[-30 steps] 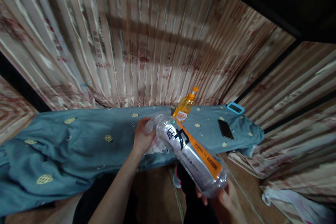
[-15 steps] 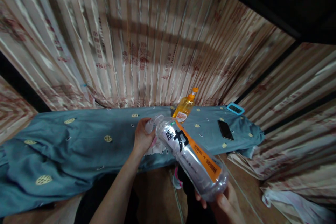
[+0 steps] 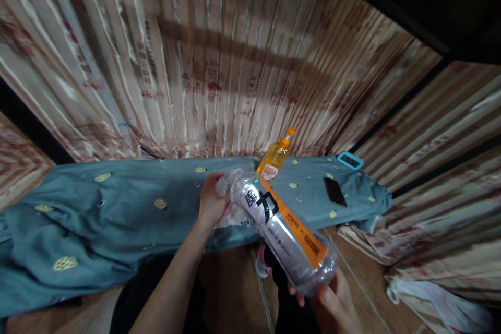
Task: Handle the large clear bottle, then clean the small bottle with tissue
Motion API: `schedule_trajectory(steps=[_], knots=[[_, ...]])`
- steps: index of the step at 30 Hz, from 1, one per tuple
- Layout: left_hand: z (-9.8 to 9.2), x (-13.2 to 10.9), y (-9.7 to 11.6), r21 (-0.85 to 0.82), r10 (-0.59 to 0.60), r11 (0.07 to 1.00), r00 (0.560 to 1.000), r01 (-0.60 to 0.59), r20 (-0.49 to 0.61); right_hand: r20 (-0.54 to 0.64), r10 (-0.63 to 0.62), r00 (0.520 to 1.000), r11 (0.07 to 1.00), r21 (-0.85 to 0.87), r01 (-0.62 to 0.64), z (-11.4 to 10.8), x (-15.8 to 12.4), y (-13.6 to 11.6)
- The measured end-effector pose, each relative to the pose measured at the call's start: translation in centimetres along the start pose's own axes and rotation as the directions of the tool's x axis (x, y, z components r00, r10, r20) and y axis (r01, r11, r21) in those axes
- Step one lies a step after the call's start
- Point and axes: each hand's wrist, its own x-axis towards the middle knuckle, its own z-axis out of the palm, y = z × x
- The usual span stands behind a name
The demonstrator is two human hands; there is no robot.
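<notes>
Nearest the camera, the right hand [image 3: 332,300] grasped the base of a large clear bottle [image 3: 287,237], thumb on one side and fingertips showing on the other. The bottle was held in the air, tilted, its base low toward the right hand and its neck higher, out over the front edge of the counter [image 3: 129,203]. At the neck, the left hand [image 3: 212,202] was curled around a small clear piece [image 3: 223,185]; what that piece was, or whether it was fastened to the mouth, could not be told.

Over the last second little had changed: the silver and orange label had turned slightly more into view, and neither hand had let go, so the bottle remained under two-handed control.

A crumpled pinkish-white thing [image 3: 234,216] lay on the counter just below the left hand. Beyond the bottle stood an orange pump bottle [image 3: 272,160]; to the right lay a dark phone [image 3: 335,191] and, farther back, a blue-framed device [image 3: 350,160]. Pleated curtains [image 3: 211,62] hung behind.
</notes>
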Motion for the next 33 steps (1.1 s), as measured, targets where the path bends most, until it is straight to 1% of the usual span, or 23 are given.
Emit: schedule_trajectory(steps=[3,15,19,28,33], knots=[[0.02,-0.05,-0.07,0.005,0.014,1.000,1.000,-0.014,0.003,0.007,-0.021,1.000,1.000,0.002,0.021,0.02,0.01,0.21],[0.02,-0.02,-0.47,0.011,0.029,1.000,1.000,-0.029,-0.002,0.015,-0.023,1.000,1.000,-0.020,0.023,-0.14,0.09,0.32],[0.02,-0.02,-0.52,-0.005,0.016,1.000,1.000,-0.016,0.008,0.021,-0.026,0.999,1.000,-0.012,0.026,-0.24,0.16,0.39],[0.13,-0.03,-0.59,-0.013,0.032,0.999,0.999,-0.032,-0.015,0.034,-0.028,0.999,0.999,-0.021,0.029,-0.54,0.28,0.57],[0.01,0.00,-0.55,0.001,0.029,1.000,1.000,-0.029,0.005,0.040,-0.020,0.999,1.000,-0.022,0.021,-0.58,0.22,0.40]])
